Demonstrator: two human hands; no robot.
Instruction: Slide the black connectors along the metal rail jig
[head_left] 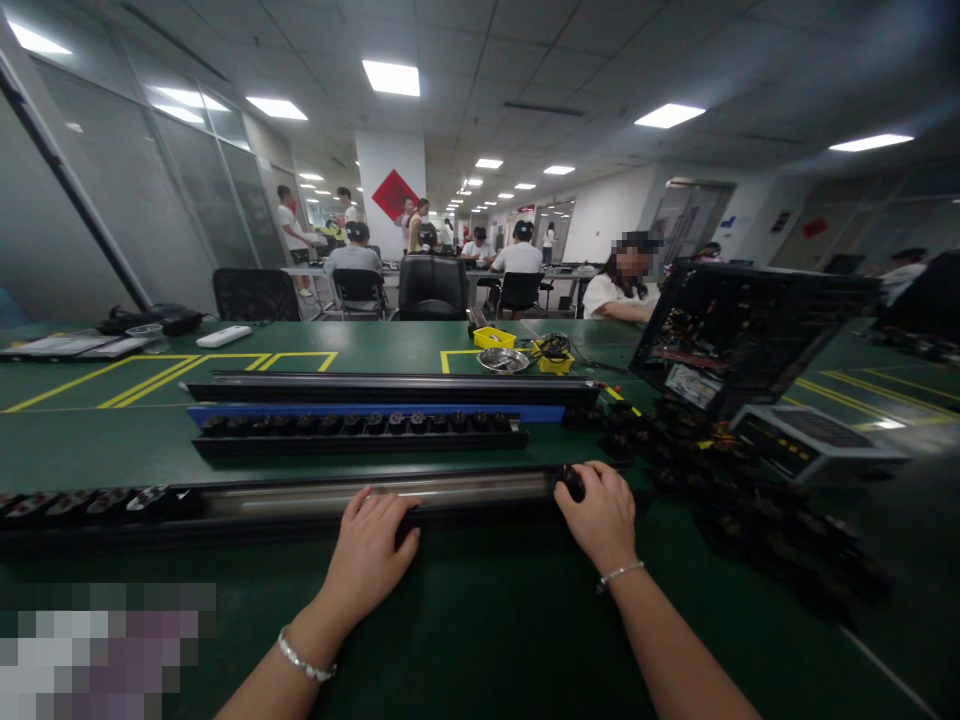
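Observation:
A long black channel (480, 490) with a pale metallic inner surface lies across the bench in front of me. Several small black parts (64, 503) sit in its left stretch. My left hand (369, 550) rests over the near edge at mid-length, fingers extended and thumb apart. At the channel's right end, my right hand (602, 505) has its fingers closed around a small black part (571, 482), whose exact kind I cannot make out. That part is at the channel's opening, partly covered by my fingers.
Beyond lie a shorter channel (360, 440) filled with black parts, a blue strip (547, 413) and another long rail (405, 388). At right are piled black parts (795, 545), a power supply (814, 445) and an open computer case (750, 320). A metal bowl (503, 361) stands farther back.

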